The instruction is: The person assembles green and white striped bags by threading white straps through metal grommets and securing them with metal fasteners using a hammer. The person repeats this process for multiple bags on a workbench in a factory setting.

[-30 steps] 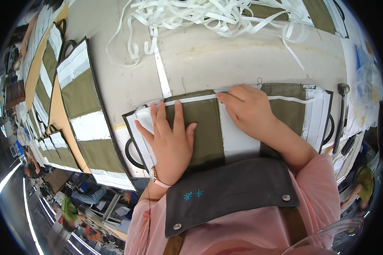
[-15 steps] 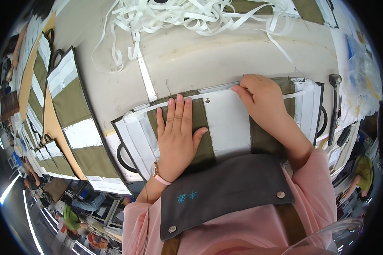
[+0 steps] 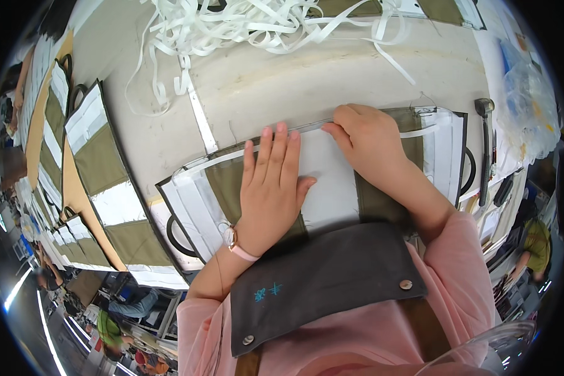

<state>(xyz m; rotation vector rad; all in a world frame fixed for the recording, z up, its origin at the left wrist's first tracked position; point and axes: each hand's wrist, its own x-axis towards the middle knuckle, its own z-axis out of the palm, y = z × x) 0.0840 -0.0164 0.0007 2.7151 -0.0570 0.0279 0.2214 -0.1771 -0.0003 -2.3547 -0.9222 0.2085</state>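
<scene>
In front of me lies a flat fabric bag panel (image 3: 329,194), white with olive-green bands, dark edging and a black loop handle at each end. A narrow white tape (image 3: 420,132) runs along its far edge. My left hand (image 3: 271,178) rests flat on the panel, fingers stretched out and their tips over the tape. To its right, my right hand (image 3: 366,138) is closed in a pinch at the far edge, on the tape; the fingertips partly hide the held spot. A watch (image 3: 230,237) with a pink strap circles my left wrist.
A heap of loose white tape (image 3: 232,28) lies across the table's far side. More striped bag panels (image 3: 106,156) are at the left. A black-handled tool (image 3: 484,144) lies right of the panel, near clear plastic bags (image 3: 529,113). Other people are in the background.
My left hand has slid right along the panel's far edge, closer to my right hand, and now covers the metal snap. My right hand keeps its pinch; the whole view has shifted slightly.
</scene>
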